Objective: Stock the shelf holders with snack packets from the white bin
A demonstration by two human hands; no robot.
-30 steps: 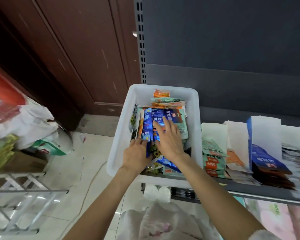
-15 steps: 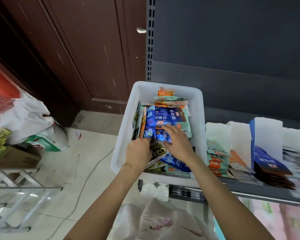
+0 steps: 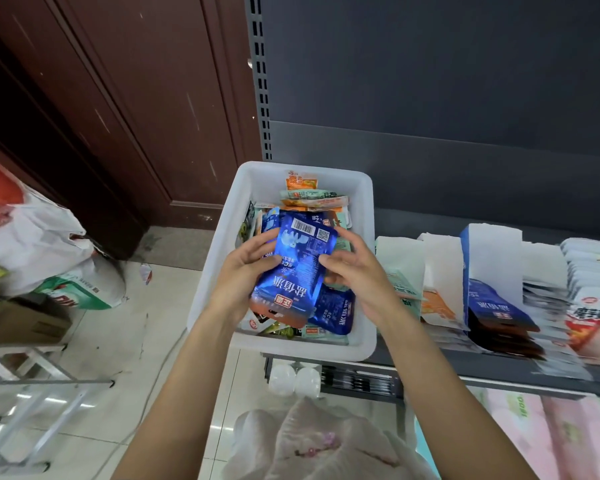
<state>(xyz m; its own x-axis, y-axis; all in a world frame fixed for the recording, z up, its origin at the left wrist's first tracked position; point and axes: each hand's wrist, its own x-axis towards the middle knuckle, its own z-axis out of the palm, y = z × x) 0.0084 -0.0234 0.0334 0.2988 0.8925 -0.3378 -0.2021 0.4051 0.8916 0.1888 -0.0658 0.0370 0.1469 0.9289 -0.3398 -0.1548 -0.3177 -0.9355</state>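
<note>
Dark grey shelving (image 3: 447, 98) backs the scene, with a brown wooden door (image 3: 136, 98) to its left and pale floor tiles (image 3: 111, 341) below. On the shelf's left end sits the white bin (image 3: 215, 271), which holds a loose jumble of snack packets: orange and pale green ones (image 3: 305, 195) at the far end, more blue ones (image 3: 333, 313) and a green-printed one at the near end.

Both hands are raised just above the bin and share one blue packet (image 3: 291, 268), held back side up so that its barcode and QR code show. The left hand (image 3: 239, 275) grips the packet's left edge, thumb on top and fingers curled beneath. The right hand (image 3: 354, 271) pinches the right edge with curled fingers.

To the right of the bin, the shelf holders (image 3: 492, 251) stand in a row, white card dividers rising at the back. One holder carries pale green packets (image 3: 402, 285), the next orange ones (image 3: 437, 306), another dark blue packets (image 3: 499, 310), and farther right lie stacks of white and red packets (image 3: 589, 306), blurred.

On the left floor rest white plastic bags (image 3: 42, 244) and a metal rack (image 3: 32, 375).
</note>
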